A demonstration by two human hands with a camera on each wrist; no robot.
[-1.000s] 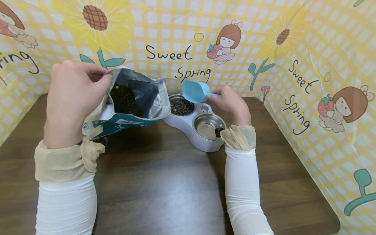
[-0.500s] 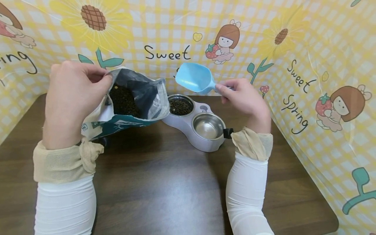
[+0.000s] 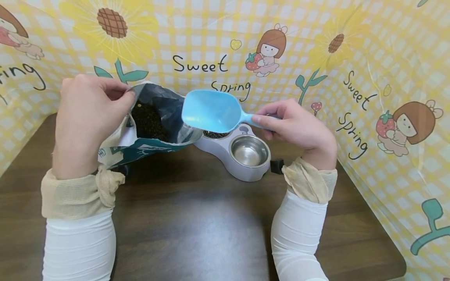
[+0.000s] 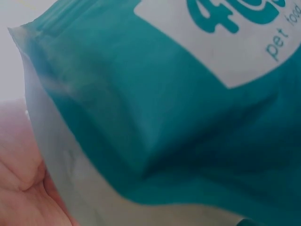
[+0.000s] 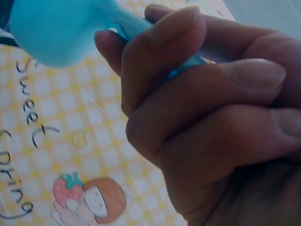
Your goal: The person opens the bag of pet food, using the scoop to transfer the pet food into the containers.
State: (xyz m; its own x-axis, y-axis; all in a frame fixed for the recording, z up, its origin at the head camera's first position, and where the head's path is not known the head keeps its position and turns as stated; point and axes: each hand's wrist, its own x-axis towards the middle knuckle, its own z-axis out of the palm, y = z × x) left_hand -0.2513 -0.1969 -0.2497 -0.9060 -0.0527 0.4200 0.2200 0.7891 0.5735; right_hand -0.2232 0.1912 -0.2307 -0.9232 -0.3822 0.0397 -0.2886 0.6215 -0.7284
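Note:
My left hand (image 3: 89, 113) pinches the top edge of a teal pet food bag (image 3: 147, 147), whose silvery mouth gapes toward me. Dark brown kibble (image 3: 149, 123) shows inside. The bag's printed side fills the left wrist view, with the words "pet food" on it. In my right hand (image 3: 295, 123) is a light blue scoop (image 3: 212, 111), gripped by its handle with the fingers curled round it. The scoop's bowl is empty and faces up, its tip overlapping the bag's right rim in the head view. Behind it, the kibble-filled far bowl (image 3: 217, 135) is mostly hidden.
A pale lilac double feeder (image 3: 225, 154) stands on the dark wood table (image 3: 197, 226). Its near steel bowl (image 3: 249, 151) holds no kibble. A yellow checked cloth (image 3: 197, 35) with printed figures hangs close behind and at the right.
The right hand has swung the scoop up and away from over the feeder, turned its bowl upward, then brought it left to the bag's mouth. The left hand and bag stay put.

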